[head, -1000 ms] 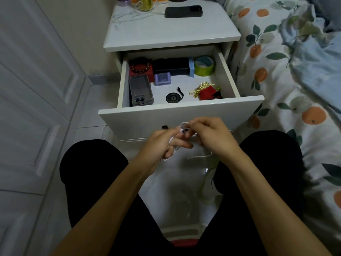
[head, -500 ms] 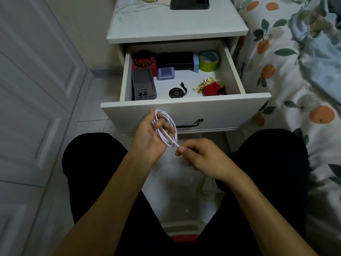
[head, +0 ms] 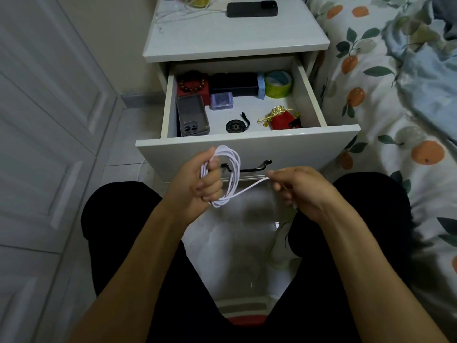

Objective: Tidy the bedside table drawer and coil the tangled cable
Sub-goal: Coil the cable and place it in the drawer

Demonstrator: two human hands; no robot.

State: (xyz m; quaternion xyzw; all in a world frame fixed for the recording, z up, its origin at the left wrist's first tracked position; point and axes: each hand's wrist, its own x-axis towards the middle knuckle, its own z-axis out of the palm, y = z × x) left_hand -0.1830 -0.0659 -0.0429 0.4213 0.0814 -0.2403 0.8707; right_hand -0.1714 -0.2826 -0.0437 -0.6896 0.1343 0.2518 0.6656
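holding the coil: left hand is closed around the white cable, several loops gathered over its curled fingers, so the hand serves as the former that keeps the turns even. right hand pinches the free tail of the same cable between thumb and fingertips, drawn out sideways and fairly taut; judged purpose is to feed the next turn without kinks. both hands sit in front of the drawer front, just before the black handle, above the person's knees. coiling looks mostly done, a short tail left to wrap. drawer is pulled open; inside, well apart from the hands: clear phone case at left, bead bracelet on a red box, black box, small purple box, green tape roll, round black disc, red pouch with gold trim. bench top carries a black phone with a thin white lead. bed with fruit-print cover at right; panelled white door at left; pale tiled floor below.
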